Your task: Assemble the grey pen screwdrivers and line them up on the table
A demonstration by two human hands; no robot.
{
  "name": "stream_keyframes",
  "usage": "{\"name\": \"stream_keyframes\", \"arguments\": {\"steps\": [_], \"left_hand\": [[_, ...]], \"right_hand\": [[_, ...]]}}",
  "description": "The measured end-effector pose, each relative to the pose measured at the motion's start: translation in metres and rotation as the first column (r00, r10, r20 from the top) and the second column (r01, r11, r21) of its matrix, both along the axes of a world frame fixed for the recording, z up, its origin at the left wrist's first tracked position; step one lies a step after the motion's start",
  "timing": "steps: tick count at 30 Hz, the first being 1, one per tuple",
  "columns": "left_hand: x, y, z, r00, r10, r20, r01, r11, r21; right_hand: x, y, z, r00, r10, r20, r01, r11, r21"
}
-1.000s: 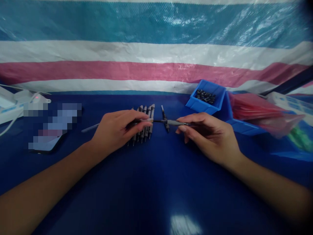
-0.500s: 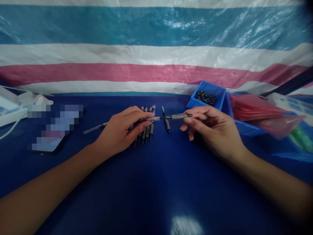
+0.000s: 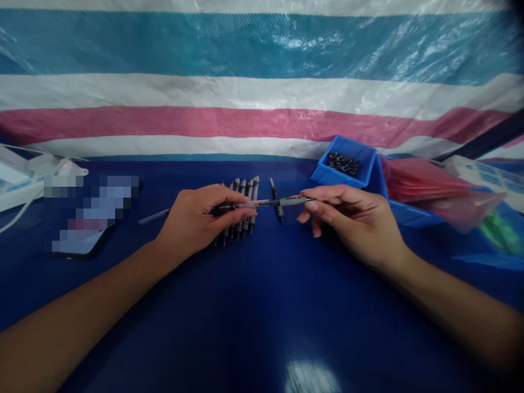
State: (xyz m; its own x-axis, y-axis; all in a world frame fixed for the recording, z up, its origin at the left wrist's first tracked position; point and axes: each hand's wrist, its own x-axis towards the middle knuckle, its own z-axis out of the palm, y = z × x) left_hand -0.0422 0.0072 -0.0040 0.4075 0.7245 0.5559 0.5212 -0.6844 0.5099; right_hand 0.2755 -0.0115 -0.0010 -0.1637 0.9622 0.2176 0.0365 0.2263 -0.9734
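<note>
A pen (image 3: 289,202) with a grey grip and a clear barrel lies level between my two hands. My left hand (image 3: 196,212) pinches its left end, where a dark part shows between thumb and forefinger. At the other end, the thumb and forefinger of my right hand (image 3: 347,215) close on the tip beside the grey grip. Several similar pens (image 3: 245,221) lie side by side on the table under and beyond my left fingers, partly hidden. One more pen (image 3: 275,196) lies apart, just behind the held one. A thin clear rod (image 3: 153,216) sticks out left of my left hand.
A blue bin (image 3: 343,155) with small black parts stands at the back right. Beside it, another blue bin (image 3: 413,214) holds red plastic bags (image 3: 429,185). A phone (image 3: 94,218) lies at the left, near a white power strip (image 3: 33,180). A striped sheet (image 3: 245,93) hangs behind.
Both hands have shifted slightly left with the pen. My left fingers have slid towards its left end, so more clear barrel and a dark part now show.
</note>
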Motion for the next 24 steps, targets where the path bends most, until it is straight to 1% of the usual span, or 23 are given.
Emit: {"name": "stream_keyframes", "arguments": {"steps": [3,6,9,12,14,16,20,22,24], "left_hand": [[-0.0006,0.0013,-0.0012,1.000,-0.025,-0.010,0.025,0.999,0.026],[-0.0001,0.0015,-0.0029,1.000,-0.026,-0.001,0.026,0.999,0.030],[0.0003,0.0006,-0.0043,0.999,-0.040,0.015,0.039,0.999,0.033],[-0.0003,0.0000,-0.0049,0.998,-0.057,0.011,0.057,0.998,0.020],[-0.0007,0.0002,-0.0046,0.998,-0.056,0.012,0.056,0.998,0.018],[-0.0007,0.0007,-0.0037,0.999,-0.048,0.016,0.047,0.999,0.018],[0.0005,0.0008,-0.0015,0.999,-0.033,0.016,0.033,0.999,0.012],[0.0012,0.0002,-0.0009,0.999,-0.032,0.016,0.032,0.999,0.010],[0.0016,-0.0006,-0.0007,1.000,-0.028,0.009,0.028,1.000,0.005]], "right_hand": [[0.0013,0.0004,-0.0014,1.000,0.012,0.021,-0.011,1.000,-0.010],[0.0014,-0.0002,-0.0019,0.998,0.026,0.059,-0.024,0.999,-0.039],[0.0005,-0.0021,0.0000,0.988,0.019,0.152,-0.014,0.999,-0.038],[-0.0001,-0.0041,0.0027,0.961,0.037,0.273,-0.029,0.999,-0.032],[-0.0002,-0.0046,0.0038,0.949,0.047,0.311,-0.038,0.999,-0.037],[-0.0002,-0.0045,0.0042,0.958,0.053,0.282,-0.046,0.998,-0.032],[0.0011,-0.0043,0.0019,0.984,0.090,0.152,-0.092,0.996,0.010],[0.0022,-0.0050,-0.0008,0.984,0.105,0.146,-0.109,0.994,0.019],[0.0025,-0.0058,-0.0028,0.985,0.098,0.146,-0.099,0.995,0.005]]}}
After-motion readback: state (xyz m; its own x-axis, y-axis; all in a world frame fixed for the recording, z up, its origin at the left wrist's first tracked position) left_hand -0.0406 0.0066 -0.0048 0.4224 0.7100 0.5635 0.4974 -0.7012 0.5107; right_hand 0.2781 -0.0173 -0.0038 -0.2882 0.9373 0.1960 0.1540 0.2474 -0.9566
